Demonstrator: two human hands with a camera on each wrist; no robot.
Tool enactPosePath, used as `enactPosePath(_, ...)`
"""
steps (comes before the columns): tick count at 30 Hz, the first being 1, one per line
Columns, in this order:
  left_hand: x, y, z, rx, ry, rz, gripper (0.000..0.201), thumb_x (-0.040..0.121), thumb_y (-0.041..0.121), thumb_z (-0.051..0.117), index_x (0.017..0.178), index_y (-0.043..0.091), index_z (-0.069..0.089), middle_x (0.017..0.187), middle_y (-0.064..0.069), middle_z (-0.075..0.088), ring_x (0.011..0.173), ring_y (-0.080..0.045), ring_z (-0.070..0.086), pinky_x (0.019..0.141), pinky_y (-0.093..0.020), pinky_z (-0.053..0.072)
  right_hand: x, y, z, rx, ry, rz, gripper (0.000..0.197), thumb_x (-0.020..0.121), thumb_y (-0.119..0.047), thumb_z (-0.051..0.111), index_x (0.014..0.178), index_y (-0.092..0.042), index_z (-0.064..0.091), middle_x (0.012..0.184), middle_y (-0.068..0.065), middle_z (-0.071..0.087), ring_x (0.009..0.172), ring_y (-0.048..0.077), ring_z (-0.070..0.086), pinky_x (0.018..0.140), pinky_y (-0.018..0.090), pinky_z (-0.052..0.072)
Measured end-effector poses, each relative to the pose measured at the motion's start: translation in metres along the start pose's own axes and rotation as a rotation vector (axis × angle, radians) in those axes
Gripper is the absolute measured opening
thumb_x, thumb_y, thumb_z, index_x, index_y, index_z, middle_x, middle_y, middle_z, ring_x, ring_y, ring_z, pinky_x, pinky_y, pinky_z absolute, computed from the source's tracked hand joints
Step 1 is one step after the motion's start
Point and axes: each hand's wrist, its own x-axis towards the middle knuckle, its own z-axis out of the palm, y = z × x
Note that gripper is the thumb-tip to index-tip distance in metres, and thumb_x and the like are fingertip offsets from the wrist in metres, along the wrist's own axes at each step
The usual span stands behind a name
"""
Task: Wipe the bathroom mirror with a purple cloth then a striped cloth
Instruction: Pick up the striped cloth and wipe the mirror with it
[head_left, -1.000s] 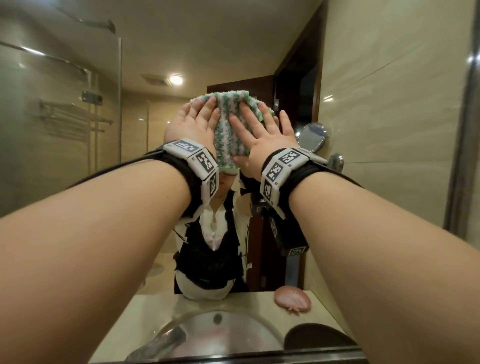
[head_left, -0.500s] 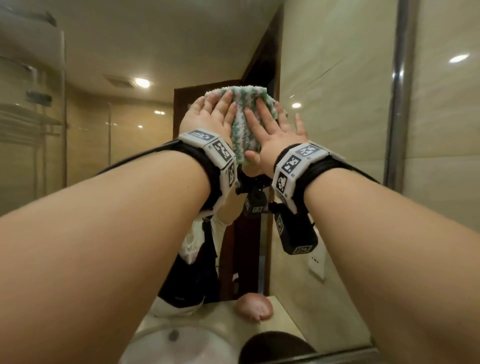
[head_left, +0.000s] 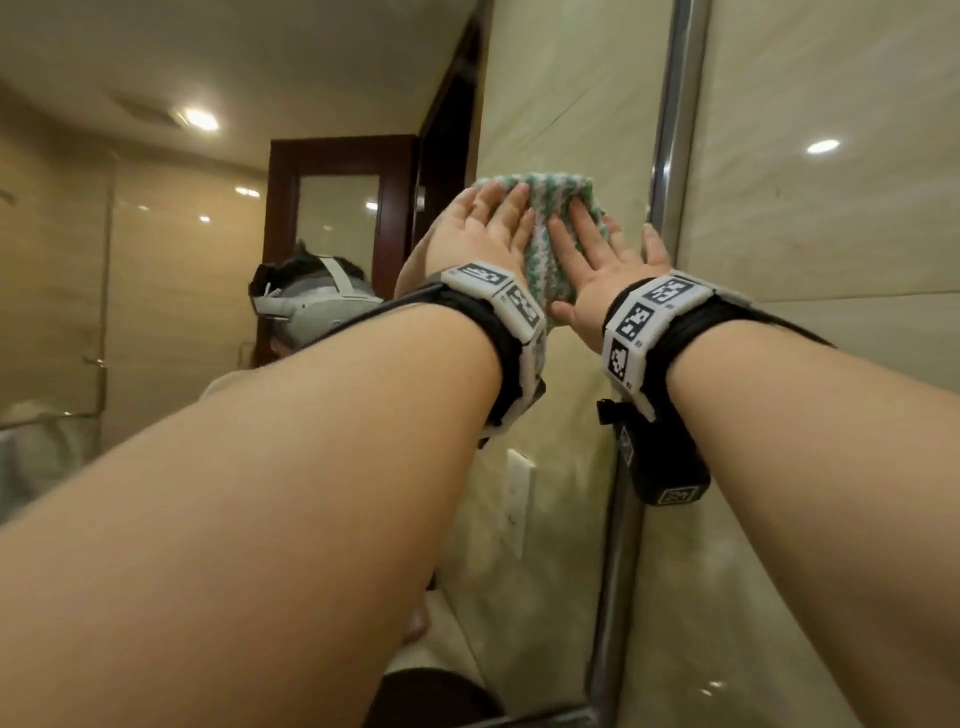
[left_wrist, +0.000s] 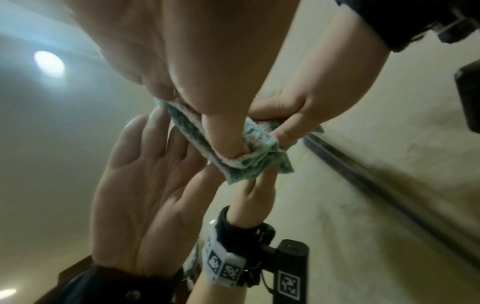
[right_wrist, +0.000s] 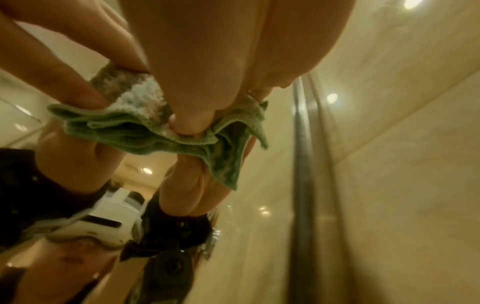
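A green-and-white striped cloth (head_left: 550, 208) lies bunched flat against the bathroom mirror (head_left: 545, 88), close to the mirror's right edge. My left hand (head_left: 483, 234) presses its left part with straight fingers. My right hand (head_left: 597, 254) presses its right part, fingers spread, the little finger reaching the metal frame. In the left wrist view the striped cloth (left_wrist: 249, 162) sits folded under the left thumb, with the right hand (left_wrist: 298, 111) beside it. In the right wrist view the striped cloth (right_wrist: 145, 131) hangs in folds below the right thumb. No purple cloth is in view.
A vertical metal frame strip (head_left: 672, 145) ends the mirror; beige wall tile (head_left: 831, 286) lies to its right. The mirror reflects a person's headset (head_left: 311, 301), a wooden door and a wall socket (head_left: 519, 499). A dark round object (head_left: 431, 696) sits low by the counter.
Both hands have slid the striped cloth rightwards across the mirror, from near the middle to beside the right frame. The hands stay flat on the cloth.
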Motion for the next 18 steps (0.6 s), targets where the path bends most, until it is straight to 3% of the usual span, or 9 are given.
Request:
enactPosePath(6,0.022,0.050,-0.008,-0.069,0.046,0.028,0.077,0.095,0.054,0.018,0.147,0.007,-0.016,0.153,-0.010,-0.022,0.142,-0.027,-0.017,0.115,-0.039,-0.011,0.001,0.040,0.019,-0.098,-0.020,0.048,0.072,0.098,-0.045,0.028,0.144,-0.023,-0.023,0.151,-0.002,-0.029,0.143,0.018,-0.013,0.113,0.047,-0.008)
enactPosePath(14,0.027,0.056,-0.008,-0.013,0.059,0.021,0.083,0.093,0.058,0.023,0.146,0.009,-0.017,0.154,-0.009,-0.020,0.143,-0.026,-0.014,0.115,-0.039,-0.008,0.001,0.041,0.021,-0.080,0.017,0.033,0.074,0.098,-0.039,0.030,0.144,-0.020,-0.024,0.151,0.001,-0.030,0.143,0.019,-0.012,0.113,0.043,-0.011)
enactPosePath(18,0.029,0.048,-0.009,-0.004,0.088,0.056,0.066,0.099,0.042,0.023,0.149,0.013,-0.010,0.156,-0.004,-0.012,0.144,-0.020,-0.008,0.115,-0.034,-0.003,-0.006,0.040,0.026,-0.030,0.105,0.020,0.070,0.100,-0.029,0.033,0.146,-0.020,-0.019,0.154,0.002,-0.023,0.144,0.023,-0.007,0.114,0.039,-0.009)
